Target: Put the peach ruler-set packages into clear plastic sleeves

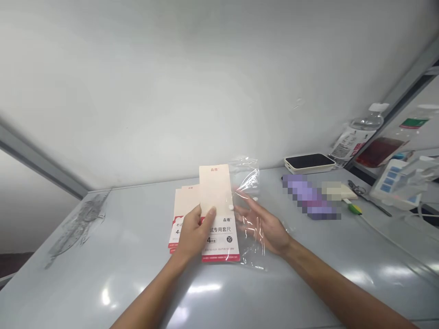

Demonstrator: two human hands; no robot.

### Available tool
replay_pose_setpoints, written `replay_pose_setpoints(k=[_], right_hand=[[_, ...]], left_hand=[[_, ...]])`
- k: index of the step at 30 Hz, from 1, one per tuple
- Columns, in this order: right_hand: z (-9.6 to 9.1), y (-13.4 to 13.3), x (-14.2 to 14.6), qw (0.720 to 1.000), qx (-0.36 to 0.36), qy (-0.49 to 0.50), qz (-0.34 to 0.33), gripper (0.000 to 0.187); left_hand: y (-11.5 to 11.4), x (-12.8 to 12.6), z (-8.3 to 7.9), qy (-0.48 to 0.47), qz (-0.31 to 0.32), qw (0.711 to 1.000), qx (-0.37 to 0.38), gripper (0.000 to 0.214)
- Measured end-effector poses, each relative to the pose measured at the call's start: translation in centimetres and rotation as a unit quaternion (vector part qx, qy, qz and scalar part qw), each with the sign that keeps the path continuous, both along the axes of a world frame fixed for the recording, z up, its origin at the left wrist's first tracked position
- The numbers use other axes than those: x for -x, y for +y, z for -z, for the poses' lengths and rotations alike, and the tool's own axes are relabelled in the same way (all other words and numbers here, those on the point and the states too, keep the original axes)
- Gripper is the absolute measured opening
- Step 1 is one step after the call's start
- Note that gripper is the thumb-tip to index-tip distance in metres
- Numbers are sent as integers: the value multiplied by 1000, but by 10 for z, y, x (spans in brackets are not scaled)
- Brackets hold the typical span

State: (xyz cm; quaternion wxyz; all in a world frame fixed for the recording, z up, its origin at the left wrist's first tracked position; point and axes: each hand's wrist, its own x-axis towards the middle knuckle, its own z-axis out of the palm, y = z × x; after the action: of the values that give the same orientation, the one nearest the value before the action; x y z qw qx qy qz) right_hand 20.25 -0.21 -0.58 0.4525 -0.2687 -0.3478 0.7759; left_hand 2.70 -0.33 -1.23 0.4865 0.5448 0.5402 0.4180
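My left hand grips a cream-coloured card with a red bottom edge and Chinese print, its thumb lying across the front. Along the card's right side spreads a clear plastic pouch, with a small white snap button at the card's edge. Next to it is my right hand, fingers stretched towards the card and partly seen through the film. Whether those fingers are inside the pouch or behind it, I cannot tell. Under and left of my left hand lie several similar cards, overlapping on the table.
A phone rests at the back right beside a water bottle. Nearer are a blurred purple item, scissors and a cable with a green-yellow piece. A wall bounds the grey table.
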Motion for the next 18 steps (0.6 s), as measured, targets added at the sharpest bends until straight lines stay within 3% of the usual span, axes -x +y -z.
replay_pose_setpoints(k=[9,18], right_hand=[[0,6,-5,998,12,13,52,51],[14,0,8,1000,15,-19,15,40]], left_hand=[[2,3,3,16,64,998,0,32],[-8,-2,7,251,58,957,-132,31]])
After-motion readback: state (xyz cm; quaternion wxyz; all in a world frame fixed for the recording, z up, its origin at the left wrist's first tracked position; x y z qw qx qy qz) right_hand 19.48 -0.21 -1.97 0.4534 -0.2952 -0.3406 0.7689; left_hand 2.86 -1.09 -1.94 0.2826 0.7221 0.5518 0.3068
